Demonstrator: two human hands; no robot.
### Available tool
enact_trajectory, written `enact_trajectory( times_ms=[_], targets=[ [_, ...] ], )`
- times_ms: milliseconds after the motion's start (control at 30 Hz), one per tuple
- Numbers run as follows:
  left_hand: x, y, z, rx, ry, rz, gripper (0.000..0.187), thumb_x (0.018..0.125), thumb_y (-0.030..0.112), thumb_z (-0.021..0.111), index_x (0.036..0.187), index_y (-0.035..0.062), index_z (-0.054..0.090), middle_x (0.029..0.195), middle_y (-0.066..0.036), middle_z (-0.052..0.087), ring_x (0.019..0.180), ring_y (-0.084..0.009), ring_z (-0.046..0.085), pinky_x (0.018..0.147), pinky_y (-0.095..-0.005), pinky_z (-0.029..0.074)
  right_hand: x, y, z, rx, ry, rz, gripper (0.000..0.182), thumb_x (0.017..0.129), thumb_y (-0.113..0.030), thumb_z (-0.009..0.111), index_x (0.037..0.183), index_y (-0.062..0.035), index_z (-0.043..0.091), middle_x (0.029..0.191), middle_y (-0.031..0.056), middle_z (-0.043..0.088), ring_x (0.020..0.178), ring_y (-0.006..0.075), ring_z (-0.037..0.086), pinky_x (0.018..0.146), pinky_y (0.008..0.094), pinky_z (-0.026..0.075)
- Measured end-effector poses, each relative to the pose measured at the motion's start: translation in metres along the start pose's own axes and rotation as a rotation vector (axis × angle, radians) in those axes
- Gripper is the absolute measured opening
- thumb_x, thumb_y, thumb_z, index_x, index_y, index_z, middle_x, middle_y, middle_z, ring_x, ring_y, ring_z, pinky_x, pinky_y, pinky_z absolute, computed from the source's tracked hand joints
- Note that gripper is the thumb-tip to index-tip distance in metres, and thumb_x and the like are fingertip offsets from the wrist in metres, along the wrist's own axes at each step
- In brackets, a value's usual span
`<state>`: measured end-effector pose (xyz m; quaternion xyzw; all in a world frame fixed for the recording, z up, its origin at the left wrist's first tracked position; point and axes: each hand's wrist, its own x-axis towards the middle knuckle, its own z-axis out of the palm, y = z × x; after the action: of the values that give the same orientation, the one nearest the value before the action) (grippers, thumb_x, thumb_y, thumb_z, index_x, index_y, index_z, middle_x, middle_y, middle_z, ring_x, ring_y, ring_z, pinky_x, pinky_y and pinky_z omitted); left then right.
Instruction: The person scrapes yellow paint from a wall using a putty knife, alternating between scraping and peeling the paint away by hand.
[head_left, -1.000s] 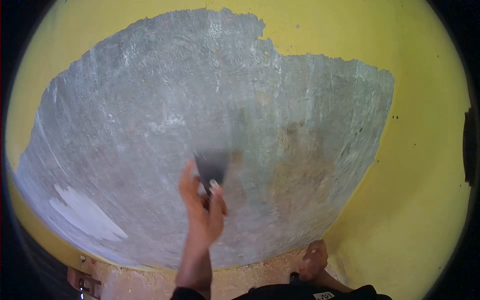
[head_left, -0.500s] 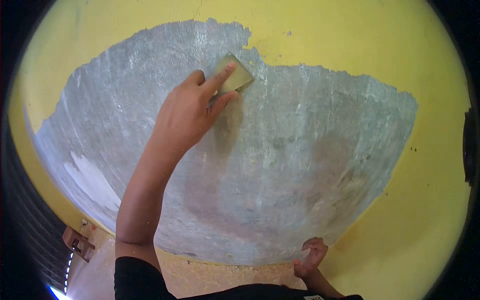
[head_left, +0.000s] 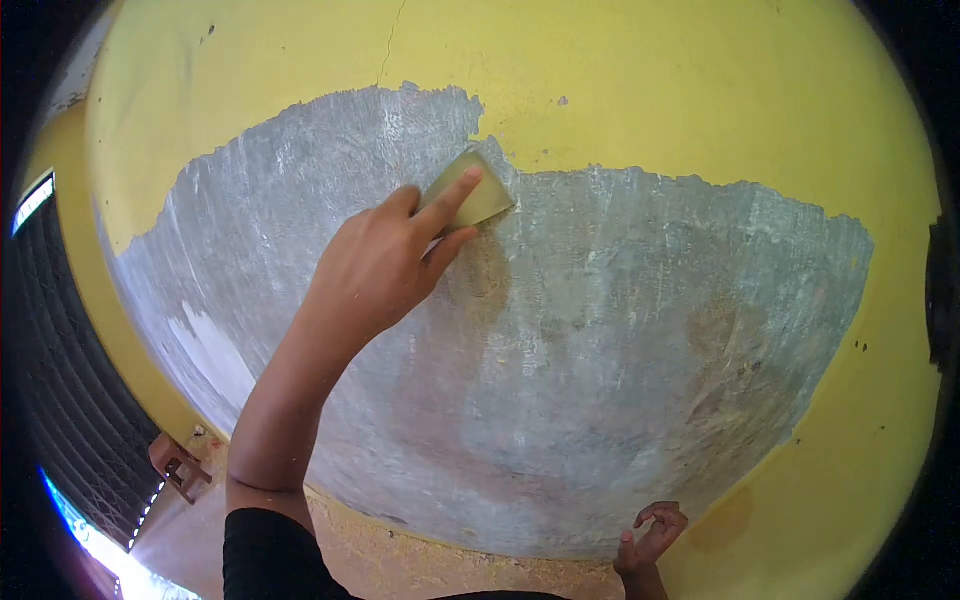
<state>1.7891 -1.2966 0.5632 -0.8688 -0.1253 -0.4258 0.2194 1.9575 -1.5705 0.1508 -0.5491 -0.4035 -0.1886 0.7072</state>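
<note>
My left hand (head_left: 375, 260) is closed on a flat, yellowish, square-edged scraper (head_left: 472, 200). The index finger lies along its face and the thumb is at its lower edge. The blade rests against a bare grey patch (head_left: 600, 270) of the wall, just below the ragged edge of the yellow paint (head_left: 650, 90). Low on the right, my right hand (head_left: 656, 535) hangs in front of the wall with bent fingers, thumb apart, holding nothing that I can see.
A brown stool (head_left: 178, 465) stands at the lower left beside a dark corrugated shutter (head_left: 60, 340). A whitish area (head_left: 215, 350) marks the patch's left side. Along the wall's foot runs the stained floor (head_left: 370, 560). A thin crack (head_left: 391, 45) crosses the upper paint.
The view has tilted up, so the wall sits lower in it and more of the shutter shows. My left hand has slid the scraper slightly right along the paint edge.
</note>
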Motion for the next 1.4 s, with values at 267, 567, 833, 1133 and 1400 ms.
enact_trajectory(
  times_ms=[267,567,833,1133,1400],
  targets=[
    [0.015,0.006,-0.001,-0.031,-0.002,-0.009,0.054,0.100,0.028,0.066,0.151,0.0163,0.052,0.081,-0.017,0.058,0.068,-0.0357,0.058,0.064,-0.0459,0.049,-0.008,0.018,-0.005,0.038,0.009,0.072,0.059,0.087,-0.041,0.074,0.120,-0.0091,0.038,0.101,0.0104,0.043,0.086,0.0163,0.045,0.066,0.0281,0.042],
    [0.002,0.021,0.010,-0.029,0.048,-0.065,0.054,0.102,0.026,0.062,0.153,0.0113,0.048,0.082,-0.021,0.059,0.072,-0.0390,0.061,0.068,-0.0484,0.050,-0.014,0.022,-0.019,-0.004,0.082,0.072,0.061,0.088,-0.041,0.074,0.123,-0.0076,0.038,0.103,0.0102,0.043,0.084,0.0151,0.046,0.066,0.0275,0.042],
    [0.003,0.037,0.027,-0.171,0.102,-0.201,0.053,0.104,0.025,0.059,0.153,0.0084,0.047,0.084,-0.023,0.060,0.074,-0.0405,0.061,0.070,-0.0485,0.049,-0.020,0.008,-0.013,-0.097,0.013,0.007,0.058,0.090,-0.035,0.072,0.126,-0.0077,0.035,0.106,0.0114,0.043,0.084,0.0158,0.046,0.064,0.0269,0.042],
    [0.003,0.036,0.025,-0.211,0.141,-0.165,0.051,0.106,0.027,0.056,0.151,0.0051,0.048,0.084,-0.024,0.060,0.071,-0.0406,0.061,0.065,-0.0491,0.049,-0.013,-0.006,-0.016,-0.175,0.042,0.018,0.058,0.090,-0.036,0.070,0.126,-0.0072,0.035,0.105,0.0103,0.043,0.082,0.0156,0.046,0.067,0.0275,0.041],
    [0.000,0.045,0.034,-0.140,0.152,-0.189,0.053,0.107,0.030,0.052,0.151,0.0024,0.045,0.084,-0.026,0.059,0.065,-0.0419,0.063,0.059,-0.0505,0.052,-0.027,0.000,-0.015,-0.156,0.032,-0.034,0.062,0.088,-0.035,0.072,0.127,-0.0072,0.033,0.105,0.0112,0.043,0.083,0.0153,0.046,0.065,0.0270,0.041]
  ],
)
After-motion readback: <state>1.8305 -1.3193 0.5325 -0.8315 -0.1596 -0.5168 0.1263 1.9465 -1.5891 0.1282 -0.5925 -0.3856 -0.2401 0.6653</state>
